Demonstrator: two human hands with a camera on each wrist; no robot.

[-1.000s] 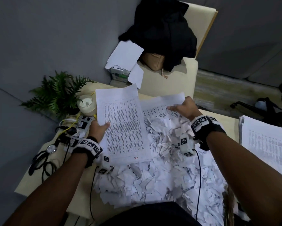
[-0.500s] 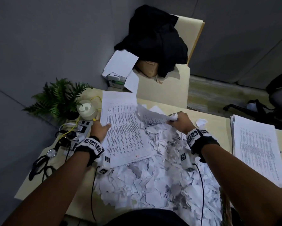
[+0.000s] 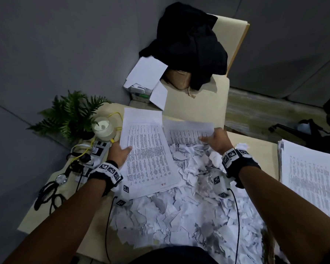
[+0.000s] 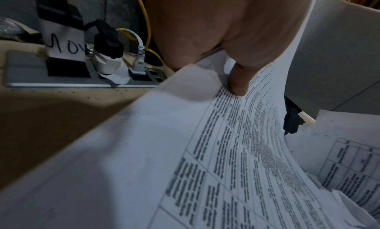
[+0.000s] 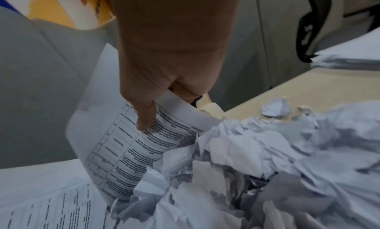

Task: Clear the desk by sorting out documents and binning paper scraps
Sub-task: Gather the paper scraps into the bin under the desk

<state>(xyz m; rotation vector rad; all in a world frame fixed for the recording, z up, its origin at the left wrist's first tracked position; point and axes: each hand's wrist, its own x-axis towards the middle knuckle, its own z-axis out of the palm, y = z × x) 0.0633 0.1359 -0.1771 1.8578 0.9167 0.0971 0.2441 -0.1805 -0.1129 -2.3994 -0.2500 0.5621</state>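
At a beige desk (image 3: 255, 149) buried under a heap of torn white paper scraps (image 3: 189, 206), a person sorts printed pages with both bare hands. The left hand (image 3: 119, 152) pinches the left edge of a white printed sheet filled with a table of small black text (image 3: 147, 153), thumb on top and fingers beneath, so the page lies tilted across the left side of the heap. The left wrist view shows the thumb (image 4: 238, 79) pressed onto the print and the sheet curving up clear of the desk. The right hand (image 3: 216, 139) grasps a second white printed sheet (image 3: 187, 130) at the far edge of the heap, its lower part sunk among the scraps; in the right wrist view the thumb (image 5: 144, 115) lies on the printed face with the fingers curled behind. A neat stack of white printed pages (image 3: 309, 176) rests on the desk to the right of the heap. To the left of the heap stand a grey power strip with plugs and a yellow cable (image 3: 99, 147), a white candle in a glass (image 3: 103, 128) and a green fern-like plant (image 3: 72, 115).
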